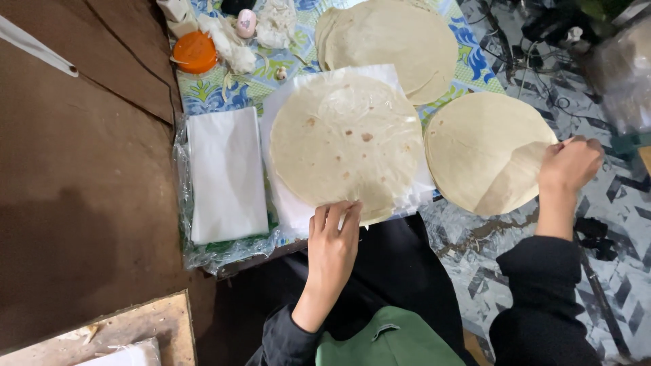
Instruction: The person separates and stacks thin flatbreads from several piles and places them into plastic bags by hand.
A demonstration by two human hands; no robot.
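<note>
My left hand (333, 237) rests with its fingertips on the near edge of a round flatbread stack (346, 139) that lies on white paper sheets (288, 203). My right hand (569, 165) pinches the right edge of the top flatbread of a second stack (475, 146) and has it folded back toward the middle, so the folded flap (515, 183) shows. A third pile of flatbreads (393, 37) lies at the far side of the table.
A stack of white paper (226, 173) in clear plastic sits left of the flatbreads. An orange lid (194, 52), crumpled white tissue (234, 41) and a small pink object (245, 22) lie at the far left on the patterned tablecloth (224, 91). A wooden board (135, 332) is at the bottom left.
</note>
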